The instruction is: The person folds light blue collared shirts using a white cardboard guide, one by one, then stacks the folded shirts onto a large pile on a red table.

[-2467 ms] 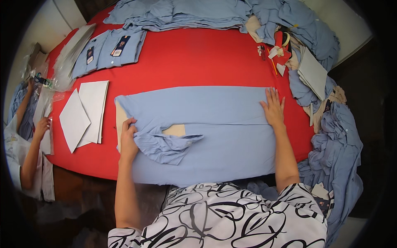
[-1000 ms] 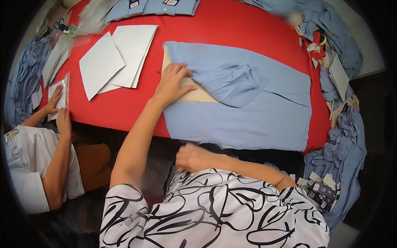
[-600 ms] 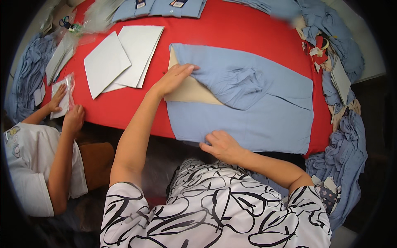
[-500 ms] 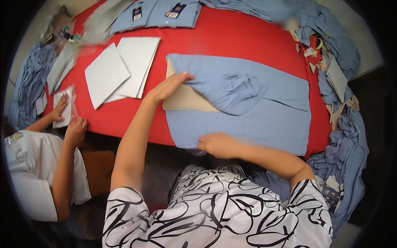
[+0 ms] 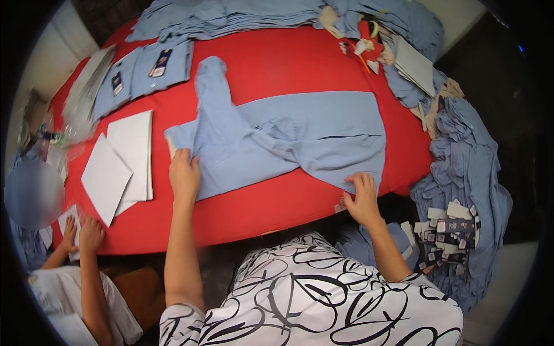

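A light blue garment [image 5: 248, 164] lies spread on the red tablecloth in front of me, with one sleeve [image 5: 212, 86] stretched toward the far side. Its middle is bunched and creased, and a dark slit line runs through the right part. At the left edge my left hand [image 5: 184, 176] is closed on the cloth, beside a small cream patch. My right hand [image 5: 362, 199] has its fingers curled at the near right corner, gripping the fabric edge there. Some fingertips are hidden by the hands.
White sheets of board [image 5: 128, 164] lie on the left. Folded blue garments with dark tags [image 5: 144, 69] and clear plastic bags [image 5: 86, 86] are beyond. A co-worker's hands [image 5: 81, 233] rest at the left edge. Blue cloth piles [image 5: 467, 155] and tags [image 5: 450, 230] edge the right.
The view has swung right. A sleeve now reaches away from me, and the cream area is mostly covered. My left hand went to the left edge, my right hand to the near right corner.
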`<state>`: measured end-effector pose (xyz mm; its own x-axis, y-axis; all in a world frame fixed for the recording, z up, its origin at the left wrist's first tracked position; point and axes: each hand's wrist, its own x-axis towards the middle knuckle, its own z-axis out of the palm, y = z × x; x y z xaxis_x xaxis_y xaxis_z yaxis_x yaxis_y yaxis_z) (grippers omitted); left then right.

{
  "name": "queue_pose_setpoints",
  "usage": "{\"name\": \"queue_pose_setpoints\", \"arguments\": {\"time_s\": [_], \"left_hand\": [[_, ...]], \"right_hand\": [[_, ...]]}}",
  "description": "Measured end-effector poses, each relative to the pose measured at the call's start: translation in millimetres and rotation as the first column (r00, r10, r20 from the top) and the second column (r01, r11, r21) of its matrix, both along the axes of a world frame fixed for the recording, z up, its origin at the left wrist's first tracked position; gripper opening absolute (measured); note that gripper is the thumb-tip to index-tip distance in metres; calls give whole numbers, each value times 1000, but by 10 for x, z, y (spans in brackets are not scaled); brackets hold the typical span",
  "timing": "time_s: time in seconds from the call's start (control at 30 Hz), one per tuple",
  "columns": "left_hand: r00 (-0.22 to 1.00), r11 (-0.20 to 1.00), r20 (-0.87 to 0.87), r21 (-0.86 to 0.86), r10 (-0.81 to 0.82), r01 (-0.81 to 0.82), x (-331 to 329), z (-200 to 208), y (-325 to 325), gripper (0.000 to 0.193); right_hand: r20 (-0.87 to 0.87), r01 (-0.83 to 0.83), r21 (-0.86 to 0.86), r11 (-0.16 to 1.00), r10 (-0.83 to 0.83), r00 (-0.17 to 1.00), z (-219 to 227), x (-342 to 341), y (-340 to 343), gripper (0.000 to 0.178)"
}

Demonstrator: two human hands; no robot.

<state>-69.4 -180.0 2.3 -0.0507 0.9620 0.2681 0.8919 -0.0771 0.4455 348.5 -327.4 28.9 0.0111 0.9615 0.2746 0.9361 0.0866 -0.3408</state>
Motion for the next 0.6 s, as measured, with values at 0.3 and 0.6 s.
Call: {"name": "queue_pose_setpoints", "arguments": {"time_s": [0.3,0.6], "left_hand": [[997,975,-11,208,80,-76,85,-208,95,17],[999,978,-50,207,-8,18,-107,-167,358,12]], "right_hand": [[-285,331,241,912,-260,923,-129,1277,776,15],[46,256,410,875,-300,953,9,1312,2301,16]]}}
